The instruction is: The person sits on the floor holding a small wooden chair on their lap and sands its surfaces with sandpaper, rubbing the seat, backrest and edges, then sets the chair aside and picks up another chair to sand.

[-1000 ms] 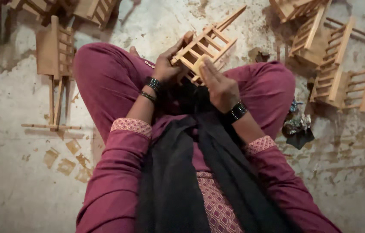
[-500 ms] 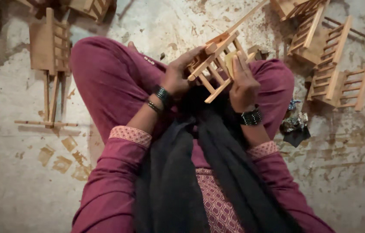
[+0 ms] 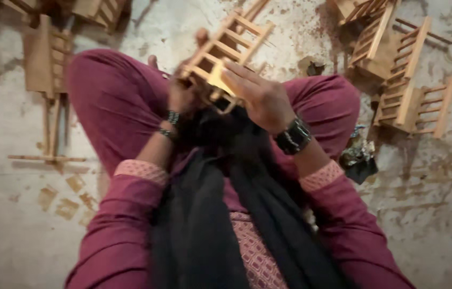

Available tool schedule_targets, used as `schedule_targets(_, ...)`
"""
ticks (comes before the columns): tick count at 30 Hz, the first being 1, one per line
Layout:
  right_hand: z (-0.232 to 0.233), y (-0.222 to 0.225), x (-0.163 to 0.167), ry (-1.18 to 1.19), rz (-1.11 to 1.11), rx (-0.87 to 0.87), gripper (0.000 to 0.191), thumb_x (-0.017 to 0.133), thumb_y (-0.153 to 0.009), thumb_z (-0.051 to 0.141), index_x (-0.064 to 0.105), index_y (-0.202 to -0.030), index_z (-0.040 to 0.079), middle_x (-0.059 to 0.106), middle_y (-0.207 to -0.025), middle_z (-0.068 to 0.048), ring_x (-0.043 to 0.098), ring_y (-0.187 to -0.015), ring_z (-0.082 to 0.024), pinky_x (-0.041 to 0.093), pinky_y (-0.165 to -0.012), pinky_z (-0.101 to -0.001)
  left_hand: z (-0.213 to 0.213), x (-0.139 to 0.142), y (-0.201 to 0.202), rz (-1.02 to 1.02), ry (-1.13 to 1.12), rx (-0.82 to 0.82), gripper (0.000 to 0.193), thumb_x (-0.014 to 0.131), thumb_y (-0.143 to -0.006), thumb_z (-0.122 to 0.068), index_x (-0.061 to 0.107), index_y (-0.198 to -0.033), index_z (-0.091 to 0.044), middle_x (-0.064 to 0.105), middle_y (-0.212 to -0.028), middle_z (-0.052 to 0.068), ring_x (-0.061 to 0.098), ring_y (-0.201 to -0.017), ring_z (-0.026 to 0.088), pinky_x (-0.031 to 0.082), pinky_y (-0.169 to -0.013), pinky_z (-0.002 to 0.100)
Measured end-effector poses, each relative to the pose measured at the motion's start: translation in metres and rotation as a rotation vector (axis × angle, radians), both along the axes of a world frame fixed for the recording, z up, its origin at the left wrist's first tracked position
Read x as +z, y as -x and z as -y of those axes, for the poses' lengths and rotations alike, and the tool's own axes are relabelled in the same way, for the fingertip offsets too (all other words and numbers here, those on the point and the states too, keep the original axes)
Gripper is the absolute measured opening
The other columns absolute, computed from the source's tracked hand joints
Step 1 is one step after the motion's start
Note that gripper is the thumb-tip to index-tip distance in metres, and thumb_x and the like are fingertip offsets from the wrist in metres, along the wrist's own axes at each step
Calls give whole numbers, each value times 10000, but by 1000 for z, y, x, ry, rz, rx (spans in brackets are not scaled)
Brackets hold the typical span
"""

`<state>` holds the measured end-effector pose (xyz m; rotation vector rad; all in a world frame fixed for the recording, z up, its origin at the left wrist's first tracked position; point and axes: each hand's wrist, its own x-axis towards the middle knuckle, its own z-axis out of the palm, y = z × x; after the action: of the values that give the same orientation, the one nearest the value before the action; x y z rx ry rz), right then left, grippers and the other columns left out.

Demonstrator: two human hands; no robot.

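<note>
Above the lap, both hands' grip, left (image 3: 183, 96) and right (image 3: 260, 99), clamped on a slatted wooden frame (image 3: 226, 51) (bare floor (image 3: 300, 37) beyond).

Wooden slatted frames (image 3: 407, 80) on floor right; wood scraps (image 3: 65, 198) left.

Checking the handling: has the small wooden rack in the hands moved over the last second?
Yes. The wooden rack has risen away from the lap and turned, judged against the right knee.

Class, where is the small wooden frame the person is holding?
The wooden frame sits top centre, gripped between the left hand and right hand, above the lap.
</note>
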<state>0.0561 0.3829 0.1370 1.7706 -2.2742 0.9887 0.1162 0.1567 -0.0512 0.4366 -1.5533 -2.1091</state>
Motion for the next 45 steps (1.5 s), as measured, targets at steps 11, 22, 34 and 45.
schedule_targets(11,-8,83,-55,467,78,-22,568,512,-1037,-74,445,-1577,89,376,-1669,-136,498,-1471,-360,634,-989,-355,-46,100,26,83,-102,120,522,612,-828,153,576,-1325,-2,664,-1114,65,651,-938,171,565,-776,314)
schedule_targets(22,-10,18,-21,565,613,-176,583,397,-1153,38,153,-1677,103,213,-1749,-174,585,-1308,-202,638,-861,-317,52,88,43,-12,-271,-82,576,628,-799,145,567,-1346,-23,721,-1157,85,724,-1025,179,639,-838,316)
schedule_targets(34,71,-117,39,392,29,-380,519,369,-1124,-42,288,-1626,63,317,-1677,-218,569,-1410,-349,653,-836,-347,74,96,-34,18,-473,-362,448,629,-880,134,555,-1315,61,726,-1125,144,727,-957,239,610,-744,343)
schedule_targets(45,-15,-124,26,456,15,-306,522,376,-1138,-30,314,-1654,30,399,-1677,-200,474,-1474,-361,466,-1116,-477,-26,101,-111,-16,15,-130,597,671,-791,119,586,-1355,-59,678,-1169,32,646,-1066,133,566,-908,288)
